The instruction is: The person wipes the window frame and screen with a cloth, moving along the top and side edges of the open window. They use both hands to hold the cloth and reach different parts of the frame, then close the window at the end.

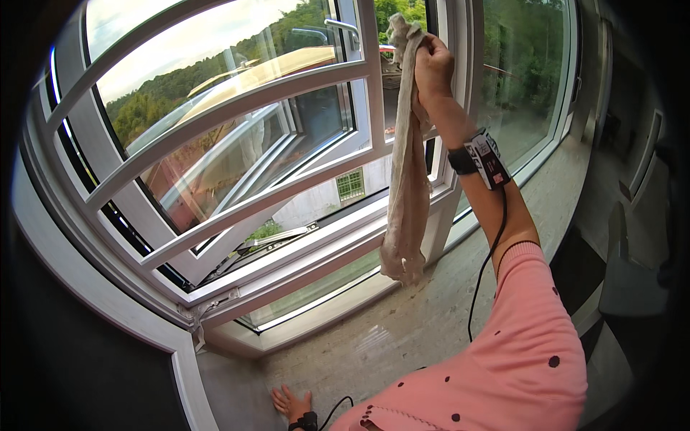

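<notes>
The cloth (407, 208) looks matt and rough, the window glass (525, 79) glossy.

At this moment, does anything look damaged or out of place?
The cloth hanging from the right hand looks worn: its lower edge appears ragged, with what may be small holes. Nothing else stands out.

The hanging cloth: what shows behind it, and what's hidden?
White window frame shows on both sides of the cloth, held up by the right hand. The stretch directly behind the cloth is covered.

outside: wooded hill (147, 111) behind tan roof (266, 68), green grille (351, 184) on pale wall (315, 202) lower down. indoors: grey chair (632, 284), far right.
</notes>
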`<state>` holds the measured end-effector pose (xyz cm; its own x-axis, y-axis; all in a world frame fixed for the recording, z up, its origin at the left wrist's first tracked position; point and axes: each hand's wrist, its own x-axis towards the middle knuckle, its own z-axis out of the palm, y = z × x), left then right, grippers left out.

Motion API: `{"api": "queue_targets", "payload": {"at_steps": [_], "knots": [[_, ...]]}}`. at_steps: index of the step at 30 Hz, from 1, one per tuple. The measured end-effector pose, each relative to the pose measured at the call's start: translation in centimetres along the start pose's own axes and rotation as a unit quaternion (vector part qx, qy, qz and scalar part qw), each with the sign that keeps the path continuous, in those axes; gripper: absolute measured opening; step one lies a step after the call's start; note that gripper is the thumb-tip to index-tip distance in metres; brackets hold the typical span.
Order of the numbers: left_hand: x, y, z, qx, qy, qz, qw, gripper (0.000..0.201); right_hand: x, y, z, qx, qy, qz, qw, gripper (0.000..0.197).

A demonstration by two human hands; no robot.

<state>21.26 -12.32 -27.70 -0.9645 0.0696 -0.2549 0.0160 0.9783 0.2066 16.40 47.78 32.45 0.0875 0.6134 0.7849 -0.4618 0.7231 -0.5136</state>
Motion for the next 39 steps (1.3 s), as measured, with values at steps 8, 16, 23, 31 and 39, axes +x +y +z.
{"api": "queue_targets", "payload": {"at_steps": [8, 16, 23, 31, 39], "knots": [[-0.4, -0.2, -0.4, -0.012, 0.049, 0.039, 0.998, 0.102, -1.8, -0.4, 8.4, -0.174, 0.101, -0.241, 0.950, 0.024], [0.2, -1.0, 2.4, 0.091, 0.075, 0.027, 0.993, 0.101, -7.6, 0.9, -3.1, -0.346, -0.173, -0.315, 0.867, 0.023], [0.1, -1.0, 1.5, 0.101, 0.055, 0.039, 0.993, 0.102, 8.6, -3.3, -3.8, -0.298, 0.005, -0.292, 0.909, 0.024], [-0.7, -0.2, 1.0, 0.069, 0.034, 0.009, 0.997, 0.109, 14.8, -0.2, 1.0, -0.379, 0.060, -0.336, 0.860, 0.031], [-1.3, 0.7, -0.1, 0.078, 0.041, 0.014, 0.996, 0.108, 3.7, -8.4, 11.7, -0.141, -0.021, -0.413, 0.900, 0.024]]}}
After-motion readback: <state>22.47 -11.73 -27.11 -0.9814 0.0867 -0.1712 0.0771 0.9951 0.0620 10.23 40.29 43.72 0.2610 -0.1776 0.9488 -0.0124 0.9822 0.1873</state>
